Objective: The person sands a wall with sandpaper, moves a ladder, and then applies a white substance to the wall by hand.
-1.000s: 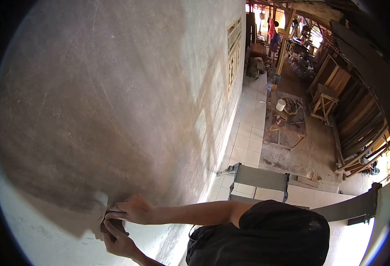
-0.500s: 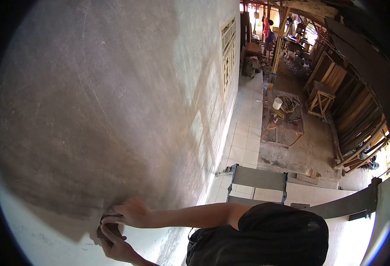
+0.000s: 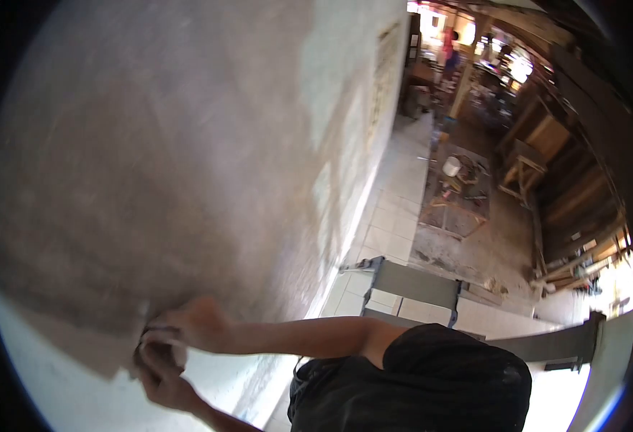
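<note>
Both hands are together against the wall [image 3: 208,180] at the lower left, around a small brownish object [image 3: 164,356] that is partly hidden and blurred. My right hand [image 3: 194,325] reaches in from the right, its fingers curled over the upper side of the object. Below it, my left hand [image 3: 164,381] has its fingers bent around the lower side. A grey-brown layer covers most of the wall, and a pale area lies under its edge beside the hands.
A grey ladder or scaffold step [image 3: 417,284] stands right of the wall on the tiled floor [image 3: 392,216]. Beyond are a low wooden table [image 3: 457,205] with a white container [image 3: 452,166], a wooden stool [image 3: 524,169] and leaning boards [image 3: 572,209]. A window grille [image 3: 381,79] is in the wall.
Both hands have moved a little left and up in the picture with the object between them. The view has shifted slightly and is more blurred.
</note>
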Tool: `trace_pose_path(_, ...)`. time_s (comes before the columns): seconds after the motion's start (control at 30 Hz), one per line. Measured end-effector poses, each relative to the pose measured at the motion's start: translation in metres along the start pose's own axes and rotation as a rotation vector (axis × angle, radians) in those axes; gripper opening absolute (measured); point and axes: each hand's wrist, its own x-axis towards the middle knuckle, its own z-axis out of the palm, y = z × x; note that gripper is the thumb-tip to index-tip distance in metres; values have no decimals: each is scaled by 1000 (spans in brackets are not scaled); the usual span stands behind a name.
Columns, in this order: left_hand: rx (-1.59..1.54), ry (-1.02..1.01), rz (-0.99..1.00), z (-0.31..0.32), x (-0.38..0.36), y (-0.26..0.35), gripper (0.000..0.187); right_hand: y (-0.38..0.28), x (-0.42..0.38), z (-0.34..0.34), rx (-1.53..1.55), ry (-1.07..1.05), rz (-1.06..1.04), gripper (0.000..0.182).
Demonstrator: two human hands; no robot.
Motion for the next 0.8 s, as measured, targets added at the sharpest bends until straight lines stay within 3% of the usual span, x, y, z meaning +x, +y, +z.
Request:
trace_pose_path(0.03,-27,-73,-46,-2,-8,-11,40,9,-14,15,39,49,-21,41)
trace_pose_path(0.1,14,-113,-79,-4,-16,8,32,20,-26,15,51,-139,170,30)
trace_pose_path(0.13,-7,-191,-102,-10,-14,11,28,14,-23,6,10,-140,111,28)
trace_pose_path(0.17,-62,-39,146,2,-7,16,16,10,-15,-3,-25,-142,45,26)
trace_pose_path(0.2,43,-41,216,-5,2,18,11,1,-7,-7,-54,-140,30,26)
trace_pose_path(0.23,52,26,321,-3,11,27,10,-17,7,-13,46,-163,147,29)
trace_pose_path(0.3,-4,17,192,-12,31,53,10,-47,39,-20,90,-88,0,26)
trace_pose_path(0.33,19,-11,183,-17,37,56,12,-55,45,-16,234,-30,31,25)
trace_pose_path(0.4,25,-35,178,-17,41,48,22,-58,45,-15,226,-104,119,24)
trace_pose_path(0.47,16,-119,149,-16,30,29,17,-49,34,-13,159,-158,190,24)
trace_pose_path(0.63,67,-139,198,-6,-8,-7,26,-5,-14,-11,49,-190,251,25)
trace_pose_path(0.73,22,-76,307,-2,2,-4,29,-2,-10,-9,147,-142,119,25)
trace_pose_path(0.8,-19,-14,376,-1,13,4,33,-16,9,-16,-34,-101,47,24)
